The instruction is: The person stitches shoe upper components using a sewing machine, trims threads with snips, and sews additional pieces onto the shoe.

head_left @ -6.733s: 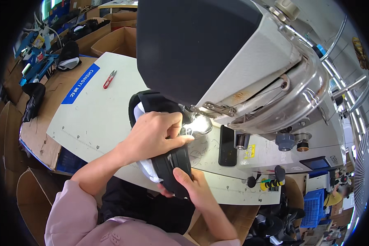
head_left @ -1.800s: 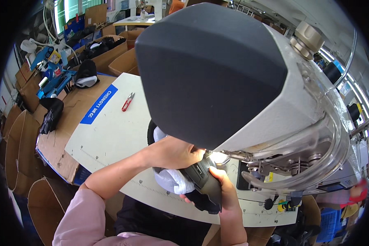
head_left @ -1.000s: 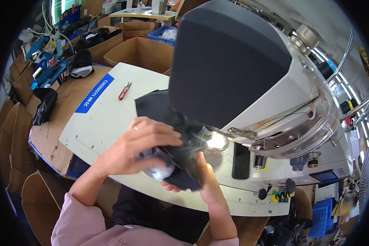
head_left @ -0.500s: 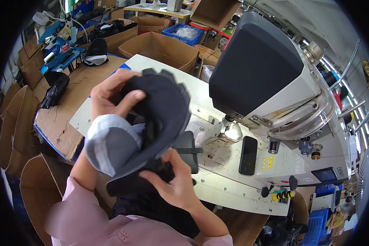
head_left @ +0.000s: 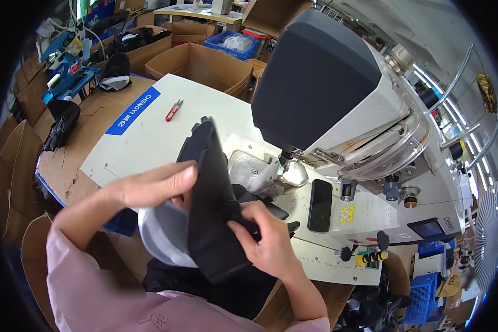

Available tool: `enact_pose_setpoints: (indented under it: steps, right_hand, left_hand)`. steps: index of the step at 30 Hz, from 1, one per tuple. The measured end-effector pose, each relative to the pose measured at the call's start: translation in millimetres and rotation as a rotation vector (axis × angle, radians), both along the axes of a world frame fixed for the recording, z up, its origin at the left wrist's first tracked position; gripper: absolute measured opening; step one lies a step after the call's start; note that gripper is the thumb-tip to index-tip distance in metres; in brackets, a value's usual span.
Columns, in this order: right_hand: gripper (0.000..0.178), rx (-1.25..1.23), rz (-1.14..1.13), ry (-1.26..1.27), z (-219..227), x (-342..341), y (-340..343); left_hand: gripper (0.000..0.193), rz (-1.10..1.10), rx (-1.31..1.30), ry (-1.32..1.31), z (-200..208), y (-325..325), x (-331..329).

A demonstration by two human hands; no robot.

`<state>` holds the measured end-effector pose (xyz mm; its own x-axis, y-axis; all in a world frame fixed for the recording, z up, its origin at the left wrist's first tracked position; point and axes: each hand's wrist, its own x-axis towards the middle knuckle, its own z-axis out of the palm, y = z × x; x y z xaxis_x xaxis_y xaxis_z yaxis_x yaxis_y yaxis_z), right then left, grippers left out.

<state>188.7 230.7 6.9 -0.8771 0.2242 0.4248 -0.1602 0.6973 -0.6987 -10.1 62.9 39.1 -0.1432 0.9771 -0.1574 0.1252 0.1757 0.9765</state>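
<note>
Between my hands is a black fabric piece with a rounded grey-white part, which looks like a shoe upper [head_left: 213,221]. Its black panel stands nearly upright, with the grey-white part bulging out below my left hand. My left hand [head_left: 157,185] is closed on the panel's left side, thumb uppermost and some fingers hidden behind the fabric. On the other side my right hand [head_left: 268,240] pinches the black material between thumb and fingers. Just beyond the piece stands a sewing machine [head_left: 321,83], its needle area over a rounded metal post [head_left: 294,174].
Red thread snips [head_left: 174,110] lie on the white table [head_left: 127,149]. A black phone [head_left: 320,206] rests by the machine's base. Similar black pieces [head_left: 62,123] lie on the cardboard-covered surface to the left. Cardboard boxes [head_left: 202,66] and a blue crate [head_left: 232,45] stand behind.
The shoe upper has turned, bringing its black panel upright and edge-on, and has moved lower. My left hand has come down with it; my right hand has shifted slightly right. The snips are now uncovered.
</note>
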Motion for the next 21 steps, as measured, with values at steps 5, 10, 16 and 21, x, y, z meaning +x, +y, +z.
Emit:
enact_pose_setpoints:
  steps: [5, 10, 16, 21]
  right_hand:
    - [0.022, 0.098, 0.076, -0.033, 2.0, -1.3, -1.9]
    - [0.018, -0.22, 0.078, 0.096, -4.3, 8.2, 36.4]
    - [0.02, -0.521, -0.117, -0.139, -11.1, 15.9, 61.0]
    - [0.02, -0.734, -0.161, 0.027, -14.1, 9.8, 73.3]
  left_hand:
    - [0.05, 0.091, -0.219, 0.101, 54.7, 30.9, 17.8]
    - [0.027, 0.149, 0.105, -0.043, 6.7, 37.0, 19.3]
    - [0.022, 0.344, 0.32, 0.397, -17.0, 67.5, 36.1]
    - [0.025, 0.444, 0.101, 0.298, -1.0, 94.1, 37.8]
